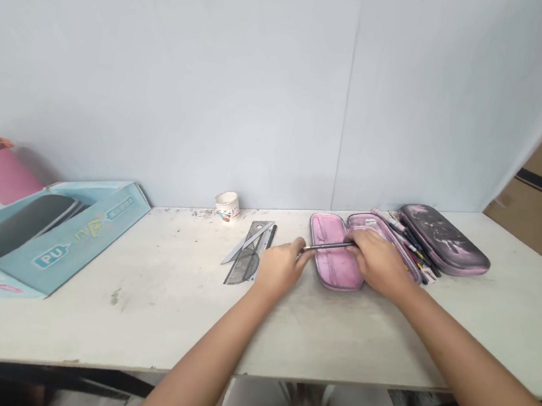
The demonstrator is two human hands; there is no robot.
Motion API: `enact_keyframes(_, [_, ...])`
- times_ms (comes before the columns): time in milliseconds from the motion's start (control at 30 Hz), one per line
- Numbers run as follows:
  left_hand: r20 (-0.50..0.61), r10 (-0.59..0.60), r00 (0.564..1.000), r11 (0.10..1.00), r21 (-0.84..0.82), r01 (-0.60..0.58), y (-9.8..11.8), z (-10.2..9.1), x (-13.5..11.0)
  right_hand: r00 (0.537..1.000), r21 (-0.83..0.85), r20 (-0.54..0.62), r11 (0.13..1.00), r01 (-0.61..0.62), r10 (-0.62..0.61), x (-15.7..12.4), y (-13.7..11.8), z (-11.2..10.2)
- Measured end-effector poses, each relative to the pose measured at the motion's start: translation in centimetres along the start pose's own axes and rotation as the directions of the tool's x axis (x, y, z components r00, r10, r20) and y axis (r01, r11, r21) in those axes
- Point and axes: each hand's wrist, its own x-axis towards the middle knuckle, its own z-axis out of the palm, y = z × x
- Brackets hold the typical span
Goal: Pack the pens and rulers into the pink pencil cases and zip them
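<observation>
Pen (328, 246) end hidden under right hand (380, 263), above pink case (333, 264).

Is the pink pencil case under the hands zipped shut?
No, the pink pencil case lies spread open on the table, with the insides of both halves showing.

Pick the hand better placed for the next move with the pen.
Right, probably: the right hand rests over the open pink pencil case with the pen under its fingers, while the left hand only reaches the pen's far end, beside the case.
</observation>
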Motion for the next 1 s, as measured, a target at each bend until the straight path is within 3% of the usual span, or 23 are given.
enact_keyframes(67, [0.034, -0.048, 0.998, 0.971, -0.231, 0.054, -0.6, 0.1, 0.1, 0.99, 0.092, -0.112, 0.993, -0.08, 0.09, 0.1, 0.1, 0.8])
enact_keyframes(167, [0.109, 0.037, 0.993, 0.852, -0.522, 0.025, -0.9, 0.2, 0.1, 0.975, 0.165, -0.181, 0.981, -0.1, 0.13, 0.6, -0.8, 2.6])
enact_keyframes(300, [0.123, 0.049, 0.991, 0.751, -0.658, 0.045, -0.9, 0.3, -0.2, 0.984, 0.154, -0.172, 0.988, -0.027, 0.054, 0.8, -2.5, 4.5])
enact_keyframes(500, [0.132, 0.028, 0.991, 0.755, -0.653, 0.065, -1.5, 1.2, -0.2, 1.0, 0.088, -0.007, 0.996, -0.027, 0.028, -0.1, -2.2, 4.4])
enact_keyframes(733, [0.077, 0.046, 0.996, 0.825, -0.565, 0.005, -2.0, 2.0, 0.1, 0.99, 0.065, -0.115, 0.995, -0.071, 0.078, -0.6, 0.7, 3.5])
enact_keyframes(1000, [0.059, 0.164, 0.985, 0.916, -0.379, -0.13, -2.3, 2.4, 0.0, 0.995, 0.023, -0.09, 0.999, -0.029, 0.031, -0.9, 0.8, 3.3])
